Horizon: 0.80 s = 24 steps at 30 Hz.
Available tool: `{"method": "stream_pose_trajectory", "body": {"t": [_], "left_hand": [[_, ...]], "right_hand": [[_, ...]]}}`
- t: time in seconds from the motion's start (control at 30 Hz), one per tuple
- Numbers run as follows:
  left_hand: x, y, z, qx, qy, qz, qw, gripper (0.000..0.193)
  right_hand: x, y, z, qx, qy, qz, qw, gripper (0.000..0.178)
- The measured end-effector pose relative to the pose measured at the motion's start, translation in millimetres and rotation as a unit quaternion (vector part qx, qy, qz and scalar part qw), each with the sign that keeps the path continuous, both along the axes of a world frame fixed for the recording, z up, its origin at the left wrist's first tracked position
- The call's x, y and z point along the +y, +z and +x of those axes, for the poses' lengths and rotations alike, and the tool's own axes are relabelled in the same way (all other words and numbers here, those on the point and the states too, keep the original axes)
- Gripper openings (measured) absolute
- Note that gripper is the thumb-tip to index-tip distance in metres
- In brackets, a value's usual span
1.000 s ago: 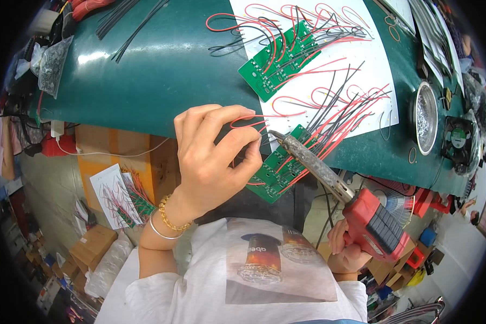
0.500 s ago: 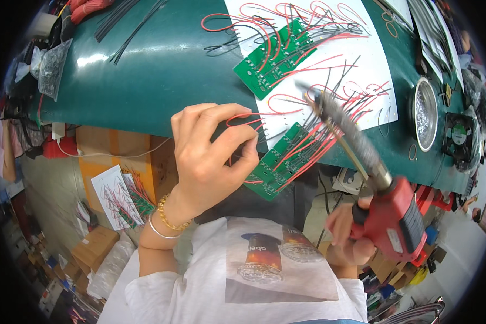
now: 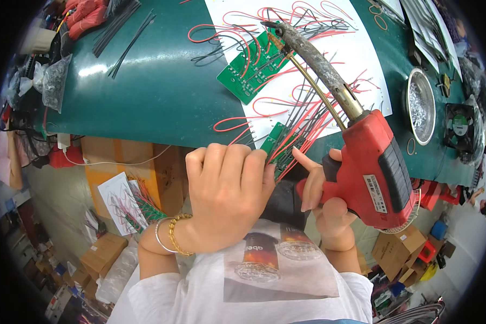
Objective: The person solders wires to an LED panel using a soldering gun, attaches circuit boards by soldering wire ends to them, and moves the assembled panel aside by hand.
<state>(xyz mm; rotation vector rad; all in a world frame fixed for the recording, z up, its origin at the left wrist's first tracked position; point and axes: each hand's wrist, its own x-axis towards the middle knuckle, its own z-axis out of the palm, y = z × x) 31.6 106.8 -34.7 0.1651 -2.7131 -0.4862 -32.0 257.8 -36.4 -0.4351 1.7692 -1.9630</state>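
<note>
A green circuit board (image 3: pixel 277 133) slants across the near edge of the desk (image 3: pixel 146 102), its lower part mostly covered. Red and black wires (image 3: pixel 308 116) fan from it, up and to the right. The red-and-black soldering gun (image 3: pixel 373 162) is held raised, its long grey barrel angled toward the desk's far edge, a brass tube (image 3: pixel 319 90) alongside.

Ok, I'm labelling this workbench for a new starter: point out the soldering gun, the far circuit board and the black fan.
Soldering gun (image 3: pixel 368 154): head view, on its red housing.
Far circuit board (image 3: pixel 245 79): head view, on its green face.
Black fan (image 3: pixel 460 125): head view, on its hub.
</note>
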Motion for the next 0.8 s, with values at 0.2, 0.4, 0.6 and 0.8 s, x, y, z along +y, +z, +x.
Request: {"method": "stream_pose_trajectory", "body": {"t": [0.2,0.4,0.6,0.8], "left_hand": [[11,-3,-6,-0.008,0.006,0.008,1.000,0.028],[9,-12,-6,0.058,0.016,0.121,0.991,0.029],[-2,0,-7,0.022,-0.004,0.215,0.976,0.026],[-1,-1,-9,0.013,-0.034,0.186,0.982,0.024]], "right_hand": [[16,-18,6,0.055,0.024,0.025,0.998,0.078],[19,-14,7,0.008,0.044,0.006,0.999,0.076],[18,-8,5,0.009,0.060,0.010,0.998,0.076],[21,-14,6,0.007,0.018,-0.004,1.000,0.022]]}}
